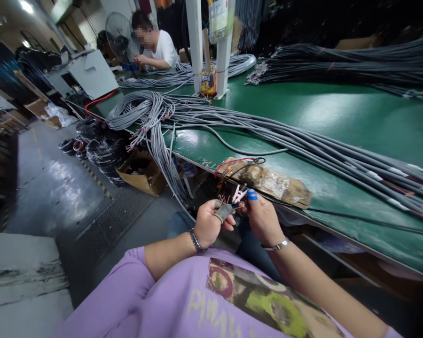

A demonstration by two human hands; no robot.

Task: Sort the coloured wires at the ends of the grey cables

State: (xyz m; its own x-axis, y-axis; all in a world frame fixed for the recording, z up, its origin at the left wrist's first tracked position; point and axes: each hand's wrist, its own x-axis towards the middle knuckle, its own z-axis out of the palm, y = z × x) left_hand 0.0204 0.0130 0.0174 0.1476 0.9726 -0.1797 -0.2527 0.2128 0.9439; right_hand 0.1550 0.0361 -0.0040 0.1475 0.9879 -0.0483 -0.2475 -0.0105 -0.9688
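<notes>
Thin coloured wires (pixel 224 199) fan out from my left hand (pixel 209 223), whose thumb and a finger wear grey covers and close around them. Close beside it, my right hand (pixel 263 219) has its fingers pinched together at the ends of some wires; blue tape wraps its thumb. A pale pink clip-like piece (pixel 237 193) sticks up between the two hands, and I cannot make out what holds it. Just beyond, a taped brown cardboard pad (pixel 268 182) lies at the bench edge with red and black leads (pixel 238 164) on it.
Long grey cables (pixel 232 123) run across the green bench (pixel 324 110), and some hang over its front edge. Dark cable bundles (pixel 338 65) lie at the back right. A white post (pixel 196 47) rises from the bench. Another person (pixel 160 51) sits at the far end near a fan (pixel 118 35).
</notes>
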